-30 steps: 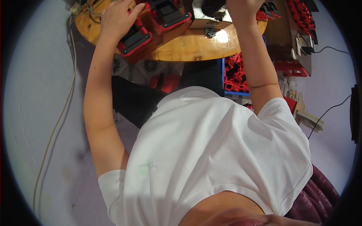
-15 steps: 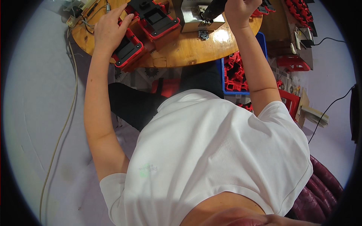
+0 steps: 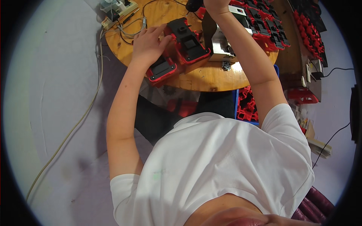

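Pressing hard with the left hand (image 3: 149,46), thumb and fingers apart, could tip the case (image 3: 164,69) at the tabletop's (image 3: 213,81) near-left edge. The right hand (image 3: 217,6) seems clamped on a black tool (image 3: 193,5).

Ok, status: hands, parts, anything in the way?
Left hand on left red-and-black part. Right hand beside dark tool, grip cut off. Metal box right of the other part.

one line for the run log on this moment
left hand: on red-and-black part | right hand: holding black tool | screws: on wooden table
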`<state>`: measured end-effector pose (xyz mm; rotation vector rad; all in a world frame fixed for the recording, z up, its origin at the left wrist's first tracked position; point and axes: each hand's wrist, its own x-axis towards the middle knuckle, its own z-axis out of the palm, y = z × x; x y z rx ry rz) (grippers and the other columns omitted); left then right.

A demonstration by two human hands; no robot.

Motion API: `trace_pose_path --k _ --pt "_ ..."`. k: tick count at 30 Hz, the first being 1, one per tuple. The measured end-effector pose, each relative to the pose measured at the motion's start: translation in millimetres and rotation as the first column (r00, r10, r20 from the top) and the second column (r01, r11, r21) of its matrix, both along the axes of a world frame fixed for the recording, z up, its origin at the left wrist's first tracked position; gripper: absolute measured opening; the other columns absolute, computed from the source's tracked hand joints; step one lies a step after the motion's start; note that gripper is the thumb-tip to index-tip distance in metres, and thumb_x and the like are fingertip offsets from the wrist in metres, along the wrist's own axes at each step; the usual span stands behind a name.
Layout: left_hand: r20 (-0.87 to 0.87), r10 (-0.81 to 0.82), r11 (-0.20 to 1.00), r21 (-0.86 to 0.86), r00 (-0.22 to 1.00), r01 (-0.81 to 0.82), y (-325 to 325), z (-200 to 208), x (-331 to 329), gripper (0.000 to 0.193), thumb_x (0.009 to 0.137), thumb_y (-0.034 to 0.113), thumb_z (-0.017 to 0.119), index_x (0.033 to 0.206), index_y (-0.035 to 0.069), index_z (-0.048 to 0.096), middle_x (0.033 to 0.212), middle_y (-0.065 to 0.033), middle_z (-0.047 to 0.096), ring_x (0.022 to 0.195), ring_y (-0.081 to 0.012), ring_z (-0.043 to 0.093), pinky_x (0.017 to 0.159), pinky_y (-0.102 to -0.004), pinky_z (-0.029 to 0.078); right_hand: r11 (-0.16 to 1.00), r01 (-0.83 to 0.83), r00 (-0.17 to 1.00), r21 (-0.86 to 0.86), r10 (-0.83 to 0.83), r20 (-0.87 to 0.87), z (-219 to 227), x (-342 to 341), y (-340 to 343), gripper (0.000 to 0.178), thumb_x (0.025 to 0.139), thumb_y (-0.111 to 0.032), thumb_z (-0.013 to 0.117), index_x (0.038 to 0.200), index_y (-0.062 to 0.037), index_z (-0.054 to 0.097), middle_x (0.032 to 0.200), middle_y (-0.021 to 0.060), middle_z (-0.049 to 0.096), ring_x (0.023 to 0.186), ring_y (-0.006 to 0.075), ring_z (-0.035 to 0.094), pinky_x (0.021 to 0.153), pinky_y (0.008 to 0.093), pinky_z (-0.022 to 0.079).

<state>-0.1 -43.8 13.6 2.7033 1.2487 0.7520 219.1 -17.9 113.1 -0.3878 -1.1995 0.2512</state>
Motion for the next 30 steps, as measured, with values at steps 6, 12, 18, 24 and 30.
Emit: trace_pose_path --k 6,12,18,24,30 --pt "-0.006 0.025 0.999 -0.029 1.0 -0.025 -0.5 -0.5 0.0 0.052 0.092 0.048 0.057 0.132 0.016 0.06 0.127 -0.0059 0.062 0.113 -0.0304 0.058 0.102 -0.0444 0.038 1.0 0.014 1.0 -0.022 -0.014 0.024 -11.2 -4.2 11.8 0.029 0.095 -0.028 0.068 0.09 -0.007 0.048 0.068 0.0005 0.054 0.057 0.0088 0.051 0.053 0.0254 0.042" --pt "-0.007 0.017 0.998 -0.06 1.0 -0.018 -1.8 1.5 0.3 0.052 0.091 0.048 0.057 0.131 0.016 0.061 0.127 -0.0062 0.063 0.113 -0.0301 0.058 0.101 -0.0449 0.039 0.991 0.064 0.994 -0.118 -0.053 0.1 -5.5 -13.4 10.5 0.028 0.095 -0.027 0.068 0.095 -0.0064 0.049 0.072 -0.0003 0.055 0.057 0.0075 0.051 0.053 0.0238 0.043" --pt "-0.004 0.015 0.999 -0.05 1.0 -0.015 -1.8 0.6 0.4 0.052 0.091 0.049 0.058 0.131 0.016 0.061 0.125 -0.0057 0.064 0.111 -0.029 0.059 0.101 -0.0452 0.039 0.987 0.025 0.996 -0.159 -0.011 0.091 -12.0 -16.3 14.4 0.028 0.095 -0.026 0.067 0.101 -0.0062 0.048 0.077 -0.0006 0.055 0.06 0.0063 0.05 0.053 0.0229 0.044" --pt "0.013 -0.009 1.0 0.0 1.0 0.009 2.8 -3.0 -0.5 0.049 0.091 0.045 0.06 0.129 0.015 0.062 0.119 -0.0086 0.066 0.106 -0.0304 0.061 0.095 -0.0436 0.043 0.998 -0.019 0.997 -0.059 0.024 0.079 -18.8 -7.2 5.8 0.029 0.096 -0.029 0.066 0.1 -0.0068 0.048 0.075 0.0009 0.056 0.058 0.008 0.052 0.052 0.0238 0.045" --pt "0.022 -0.067 0.997 0.027 0.998 0.066 10.4 -8.5 -1.6 0.047 0.092 0.045 0.06 0.127 0.014 0.062 0.11 -0.0125 0.068 0.102 -0.0325 0.062 0.086 -0.0461 0.046 0.927 0.115 0.981 -0.358 -0.048 0.19 23.1 39.9 -95.8 0.037 0.094 -0.038 0.067 0.095 -0.0045 0.052 0.068 0.0039 0.058 0.053 0.0109 0.056 0.048 0.0257 0.046"
